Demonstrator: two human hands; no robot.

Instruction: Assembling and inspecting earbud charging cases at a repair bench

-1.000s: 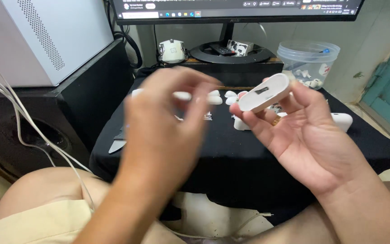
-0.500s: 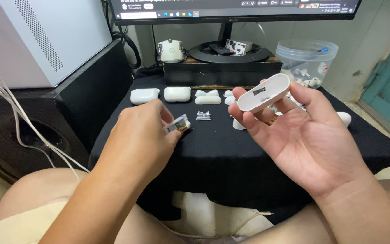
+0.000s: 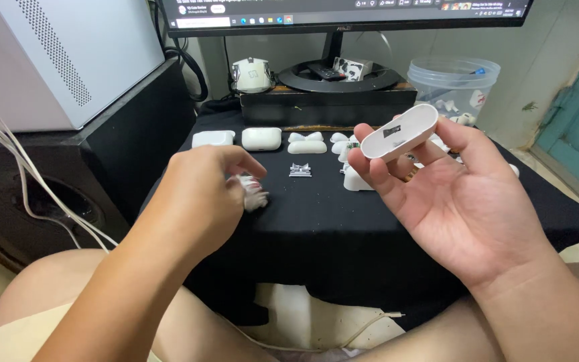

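Note:
My right hand (image 3: 460,201) is raised palm up over a black cloth-covered table (image 3: 316,221) and pinches a white oval earbud-case shell (image 3: 399,131) between thumb and fingertips. My left hand (image 3: 202,198) hovers low over the table's left part, its fingers closed on a small white and metal part (image 3: 252,193) that touches or nearly touches the cloth. Beyond the hands lie white case pieces in a row: a flat lid (image 3: 213,139), a closed case (image 3: 261,138), a smaller shell (image 3: 306,143) and a little metal piece (image 3: 300,170).
A monitor on a round stand (image 3: 340,74) sits behind on a dark box. A clear plastic tub (image 3: 454,84) with white parts stands at the back right. A grey computer case (image 3: 68,53) and a black speaker (image 3: 68,181) stand on the left, with white cables hanging.
My left hand dropped from in front of the right hand to the table's left part, still holding the small part. The right hand and its shell stayed almost still.

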